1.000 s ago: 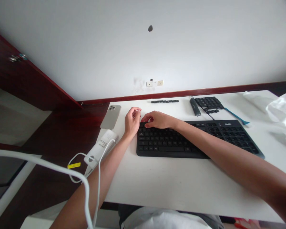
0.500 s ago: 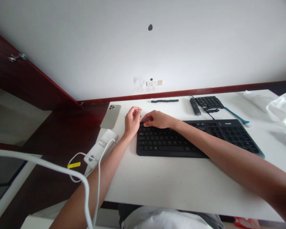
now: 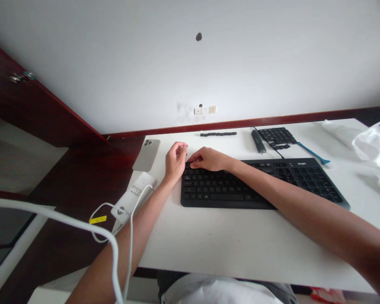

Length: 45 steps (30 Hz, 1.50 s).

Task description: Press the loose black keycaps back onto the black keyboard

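Observation:
A black keyboard lies on the white table. At its upper left corner is my right hand, thumb and fingers pinched low over the top row of keys. Whatever sits between those fingertips is too small or hidden to tell. My left hand rests beside the same corner, its fingers curled in towards the right hand. Its palm side is turned away, so anything inside the curl stays hidden. Along the table's back edge runs a row of loose black keycaps.
A phone and a white power bank with a cable lie at the left edge. Behind the keyboard are a black cylindrical tool, more keycaps and a blue pry tool. A white plastic bag is far right.
Both hands hold nearly the same pose at the keyboard's corner. The whole view has shifted very slightly; no object has visibly moved.

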Available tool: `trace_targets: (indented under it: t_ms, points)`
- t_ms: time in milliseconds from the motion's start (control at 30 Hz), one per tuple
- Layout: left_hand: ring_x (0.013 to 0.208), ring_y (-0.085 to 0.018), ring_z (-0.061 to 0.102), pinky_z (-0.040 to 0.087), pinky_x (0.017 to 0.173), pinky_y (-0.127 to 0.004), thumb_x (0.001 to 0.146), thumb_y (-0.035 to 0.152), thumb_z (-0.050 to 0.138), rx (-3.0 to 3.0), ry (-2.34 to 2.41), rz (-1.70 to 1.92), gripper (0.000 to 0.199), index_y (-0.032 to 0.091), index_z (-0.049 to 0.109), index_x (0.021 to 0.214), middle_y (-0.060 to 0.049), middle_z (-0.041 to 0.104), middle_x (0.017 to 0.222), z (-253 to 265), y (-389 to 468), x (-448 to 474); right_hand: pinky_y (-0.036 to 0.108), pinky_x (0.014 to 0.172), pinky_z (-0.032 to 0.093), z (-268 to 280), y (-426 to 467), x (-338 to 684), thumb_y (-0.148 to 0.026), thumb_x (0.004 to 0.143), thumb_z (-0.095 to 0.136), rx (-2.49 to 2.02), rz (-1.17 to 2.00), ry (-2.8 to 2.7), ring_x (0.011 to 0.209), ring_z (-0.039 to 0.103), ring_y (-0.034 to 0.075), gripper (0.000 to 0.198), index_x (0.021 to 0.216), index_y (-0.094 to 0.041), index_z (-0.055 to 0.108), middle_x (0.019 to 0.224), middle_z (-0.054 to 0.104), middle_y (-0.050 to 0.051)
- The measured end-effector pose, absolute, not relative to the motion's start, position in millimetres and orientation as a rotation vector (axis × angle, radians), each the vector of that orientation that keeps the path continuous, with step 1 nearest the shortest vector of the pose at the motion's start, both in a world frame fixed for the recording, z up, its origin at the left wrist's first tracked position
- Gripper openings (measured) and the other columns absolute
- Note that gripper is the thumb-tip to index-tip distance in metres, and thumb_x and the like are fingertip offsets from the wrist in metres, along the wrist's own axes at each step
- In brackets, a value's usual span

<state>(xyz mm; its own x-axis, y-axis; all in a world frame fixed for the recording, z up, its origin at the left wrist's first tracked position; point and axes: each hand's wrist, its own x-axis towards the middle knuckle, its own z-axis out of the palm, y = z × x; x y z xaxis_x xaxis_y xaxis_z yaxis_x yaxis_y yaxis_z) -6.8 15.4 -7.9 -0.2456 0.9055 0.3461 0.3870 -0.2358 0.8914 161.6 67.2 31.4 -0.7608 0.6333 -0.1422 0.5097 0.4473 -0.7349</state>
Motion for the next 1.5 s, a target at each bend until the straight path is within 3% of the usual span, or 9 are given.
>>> trace_targets:
  t_ms: [1100,1500]
  points:
    - [0.066,-0.014,0.056,0.043,0.064,-0.024,0.097,0.030,0.055,1.589,1.594,1.462,0.015,0.022,0.066,0.094,0.002,0.060,0.072,-9.5,15.7,-7.4,0.027,0.079,0.053,28.7,69.1,160.7,-0.023,0.088,0.069,-0.984,1.129,-2.566,0.092,0.074,0.021,0.027,0.112,-0.024,0.081,0.106,0.081,0.003]
    - [0.066,-0.014,0.056,0.044,0.064,-0.024,0.097,0.031,0.055,1.599,1.610,1.447,0.015,0.022,0.066,0.093,0.002,0.060,0.071,-9.4,15.2,-7.3,0.028,0.082,0.052,28.8,64.2,156.5,-0.019,0.087,0.070,-1.063,1.007,-2.584,0.088,0.073,0.021,0.027,0.111,-0.024,0.081,0.100,0.080,0.004]
